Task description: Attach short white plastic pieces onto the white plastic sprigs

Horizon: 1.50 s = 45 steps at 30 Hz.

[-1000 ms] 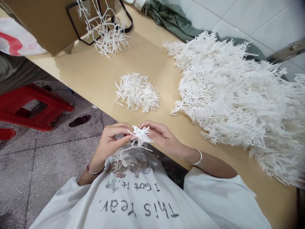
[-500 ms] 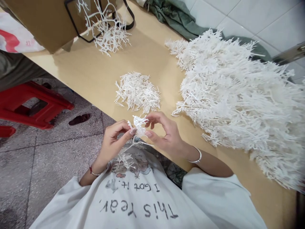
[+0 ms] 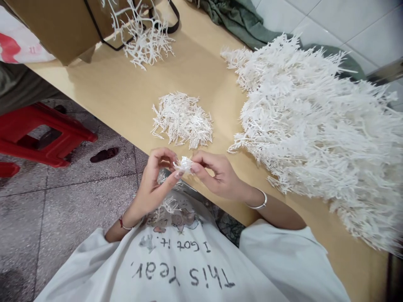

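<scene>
Left hand point(image 3: 153, 180) and right hand point(image 3: 225, 176) pinch white cluster point(image 3: 184, 165) at table point(image 3: 126, 109) edge; small pile point(image 3: 182, 119) seemingly done, large heap point(image 3: 315, 126) seemingly left.

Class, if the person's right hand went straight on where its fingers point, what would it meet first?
Probably the small bunch of thin, white, branching strands against the right hand; beyond it, the bare left hand, though depth is unclear.

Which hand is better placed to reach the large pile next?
The right hand, likely: it sits nearer the large pile, with the left hand farther off. Both hands are on the clump, though.
</scene>
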Available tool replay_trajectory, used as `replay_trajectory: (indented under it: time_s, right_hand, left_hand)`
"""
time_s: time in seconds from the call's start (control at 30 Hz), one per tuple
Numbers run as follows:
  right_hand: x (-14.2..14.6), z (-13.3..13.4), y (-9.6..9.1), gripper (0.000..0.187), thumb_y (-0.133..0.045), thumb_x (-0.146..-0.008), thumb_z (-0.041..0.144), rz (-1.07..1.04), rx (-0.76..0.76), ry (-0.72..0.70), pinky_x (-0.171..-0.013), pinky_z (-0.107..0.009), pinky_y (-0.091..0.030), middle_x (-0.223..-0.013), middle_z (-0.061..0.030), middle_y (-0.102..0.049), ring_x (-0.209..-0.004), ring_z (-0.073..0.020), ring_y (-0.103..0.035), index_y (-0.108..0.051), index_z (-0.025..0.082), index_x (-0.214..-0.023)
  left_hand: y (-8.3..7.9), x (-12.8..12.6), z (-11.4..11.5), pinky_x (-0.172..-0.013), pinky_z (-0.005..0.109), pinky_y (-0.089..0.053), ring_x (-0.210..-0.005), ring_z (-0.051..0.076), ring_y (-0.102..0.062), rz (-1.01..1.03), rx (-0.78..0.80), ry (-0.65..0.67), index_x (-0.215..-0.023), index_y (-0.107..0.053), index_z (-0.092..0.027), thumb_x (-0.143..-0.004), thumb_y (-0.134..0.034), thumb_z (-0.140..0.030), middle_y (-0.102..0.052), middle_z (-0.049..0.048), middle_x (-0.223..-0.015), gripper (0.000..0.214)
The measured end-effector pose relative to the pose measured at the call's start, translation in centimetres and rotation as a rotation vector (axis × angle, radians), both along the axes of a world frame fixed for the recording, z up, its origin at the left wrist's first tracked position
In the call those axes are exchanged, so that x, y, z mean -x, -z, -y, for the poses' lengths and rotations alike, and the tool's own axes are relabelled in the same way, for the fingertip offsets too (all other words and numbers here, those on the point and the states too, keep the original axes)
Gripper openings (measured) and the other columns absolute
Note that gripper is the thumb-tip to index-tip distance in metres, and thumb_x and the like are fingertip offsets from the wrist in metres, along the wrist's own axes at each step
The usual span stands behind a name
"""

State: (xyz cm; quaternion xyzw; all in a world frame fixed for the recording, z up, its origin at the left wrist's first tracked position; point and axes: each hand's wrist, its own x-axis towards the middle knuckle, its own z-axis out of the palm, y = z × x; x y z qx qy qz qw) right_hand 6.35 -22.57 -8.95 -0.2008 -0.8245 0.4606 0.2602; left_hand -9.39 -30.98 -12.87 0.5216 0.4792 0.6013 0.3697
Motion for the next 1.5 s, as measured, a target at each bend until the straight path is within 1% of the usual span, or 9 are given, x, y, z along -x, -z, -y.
replay_trajectory:
  time_s: [0.1, 0.33, 0.53, 0.7, 0.9, 1.1, 1.23, 1.4, 1.5]
  right_hand:
    - [0.0, 0.1, 0.2, 0.02, -0.043, -0.093, 0.025, -0.007, 0.091, -0.024, -0.052, -0.019, -0.034, -0.063, 0.0034, -0.043, -0.056, -0.0064, -0.04, -0.047, 0.016, -0.075]
    - [0.2, -0.4, 0.8, 0.016, -0.043, -0.092, 0.032, 0.033, -0.03, -0.031, -0.059, -0.022, -0.037, -0.085, -0.0024, -0.048, -0.067, -0.0096, -0.042, -0.044, 0.017, -0.098]
    - [0.2, -0.7, 0.7, 0.027, -0.038, -0.095, 0.024, 0.028, -0.101, -0.079, -0.056, -0.022, -0.031, -0.064, 0.0029, -0.036, -0.058, -0.008, -0.036, -0.038, 0.018, -0.069]
    - [0.3, -0.9, 0.0, 0.031, -0.041, -0.094, 0.026, 0.02, 0.118, -0.127, -0.047, -0.02, -0.023, -0.058, 0.0053, -0.029, -0.05, -0.0054, -0.027, -0.037, 0.017, -0.064]
    - [0.0, -1.1, 0.1, 0.041, -0.045, -0.092, 0.033, -0.038, 0.521, -0.247, -0.043, -0.02, -0.018, -0.055, 0.0067, -0.023, -0.047, -0.0039, -0.021, -0.03, 0.018, -0.057]
    - [-0.2, -0.2, 1.3, 0.041, -0.05, -0.091, 0.035, -0.187, 0.95, -0.306, -0.039, -0.018, -0.019, -0.048, 0.0089, -0.027, -0.04, -0.0017, -0.022, -0.034, 0.017, -0.057]
    - [-0.1, 0.1, 1.7, 0.043, -0.053, -0.09, 0.035, -0.27, 1.063, -0.306, -0.038, -0.017, -0.018, -0.048, 0.0102, -0.023, -0.038, -0.0009, -0.018, -0.032, 0.018, -0.057]
    - [-0.1, 0.0, 1.7, 0.042, -0.054, -0.089, 0.033, -0.286, 1.172, -0.361, -0.036, -0.016, -0.016, -0.048, 0.0104, -0.023, -0.037, -0.0006, -0.017, -0.032, 0.017, -0.057]
    - [-0.1, 0.1, 1.6, 0.044, -0.057, -0.086, 0.037, -0.246, 1.231, -0.371, -0.035, -0.016, -0.016, -0.046, 0.0106, -0.024, -0.036, -0.0004, -0.018, -0.032, 0.017, -0.056]
  left_hand:
    - [-0.6, -0.1, -0.4, -0.077, 0.028, -0.04, -0.086, 0.015, -0.048, -0.151, -0.028, 0.027, -0.09, -0.053, -0.021, -0.087, -0.052, -0.021, -0.049, 0.0031, -0.09, 0.003]
    - [-0.7, -0.4, -0.9, -0.065, 0.03, -0.037, -0.069, 0.016, -0.046, -0.148, 0.003, 0.111, -0.076, -0.053, -0.02, -0.09, -0.046, -0.028, -0.049, 0.0019, -0.069, 0.017]
    - [-0.1, -0.7, -0.9, -0.06, 0.027, -0.036, -0.061, 0.013, -0.046, -0.128, -0.001, -0.045, -0.081, -0.061, -0.02, -0.088, -0.051, -0.025, -0.054, 0.0003, -0.067, 0.013]
    - [-0.3, -0.8, -1.1, -0.064, 0.027, -0.037, -0.068, 0.014, -0.047, -0.126, -0.083, -0.058, -0.078, -0.059, -0.02, -0.085, -0.054, -0.022, -0.054, 0.0014, -0.073, 0.008]
    - [-0.3, -1.0, -1.1, -0.052, 0.026, -0.03, -0.055, 0.011, -0.034, 0.396, 0.297, 0.287, -0.067, -0.049, -0.019, -0.084, -0.054, -0.04, -0.039, -0.0006, -0.063, 0.028]
    - [-1.0, -1.5, -1.7, -0.043, 0.025, -0.025, -0.045, 0.008, -0.027, 0.735, 0.474, 0.42, -0.057, -0.045, -0.018, -0.07, -0.065, -0.04, -0.033, -0.0028, -0.052, 0.032]
    - [-0.9, -2.0, -2.1, -0.042, 0.025, -0.027, -0.045, 0.008, -0.029, 0.793, 0.527, 0.374, -0.058, -0.042, -0.019, -0.067, -0.064, -0.039, -0.033, -0.0025, -0.051, 0.031]
    - [-0.7, -1.8, -2.3, -0.039, 0.026, -0.027, -0.042, 0.009, -0.029, 0.739, 0.497, 0.438, -0.057, -0.042, -0.019, -0.069, -0.062, -0.043, -0.031, -0.0026, -0.05, 0.034]
    - [-0.7, -1.5, -2.6, -0.035, 0.025, -0.024, -0.039, 0.007, -0.026, 0.754, 0.52, 0.495, -0.05, -0.041, -0.019, -0.062, -0.068, -0.045, -0.029, -0.0028, -0.046, 0.039]
